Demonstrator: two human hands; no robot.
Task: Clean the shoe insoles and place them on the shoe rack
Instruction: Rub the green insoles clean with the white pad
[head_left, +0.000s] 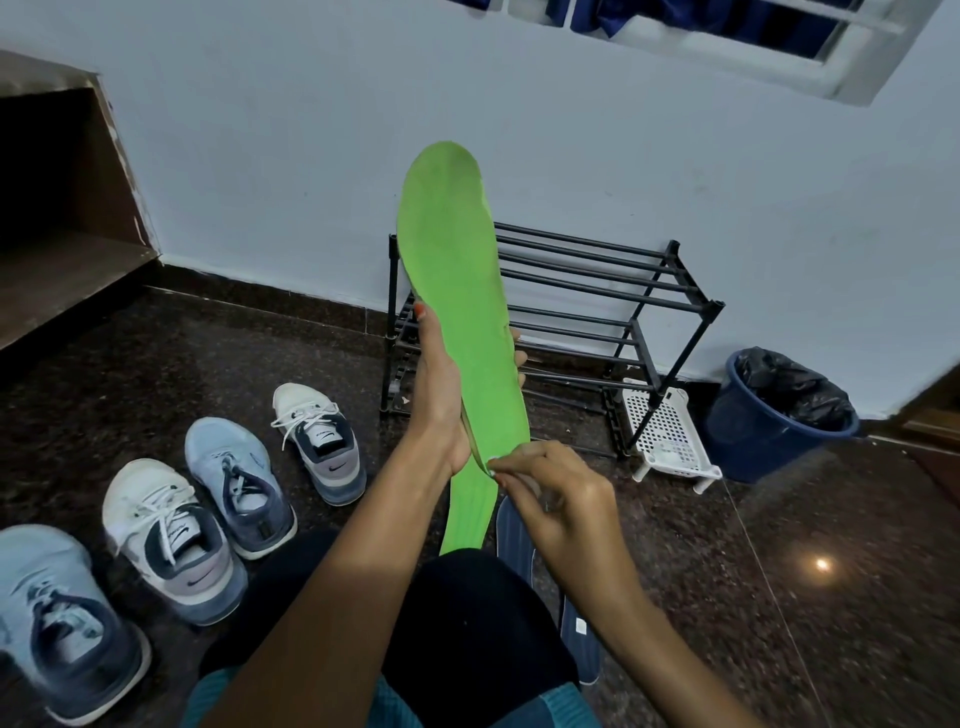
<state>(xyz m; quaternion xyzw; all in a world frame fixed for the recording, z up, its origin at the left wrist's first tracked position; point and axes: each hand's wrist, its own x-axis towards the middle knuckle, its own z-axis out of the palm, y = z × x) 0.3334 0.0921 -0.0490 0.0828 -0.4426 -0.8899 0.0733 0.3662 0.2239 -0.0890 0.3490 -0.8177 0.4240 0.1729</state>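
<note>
1. Head view: the left hand (439, 395) grips a green insole (452, 249) round its middle, thumb on one edge and fingers curled behind. It is held upright in front of the person, probably so that its whole face can be looked over and reached.
2. The right hand (556, 499) has its fingers curled, pinching the insole's lower edge. A small pale bit shows at the fingertips; I cannot tell what it is. The hold looks meant for picking or rubbing at that spot.
3. Dark insoles (514, 535) lie on the floor (779, 597) beside the knee, close by, likely awaiting their turn.
4. The rack (670, 291) stands against the wall ahead, with no insole on it, so placing is not yet done.
5. Four shoes (228, 483) sit in a row to the left; a bin (748, 441) stands right of the rack.
</note>
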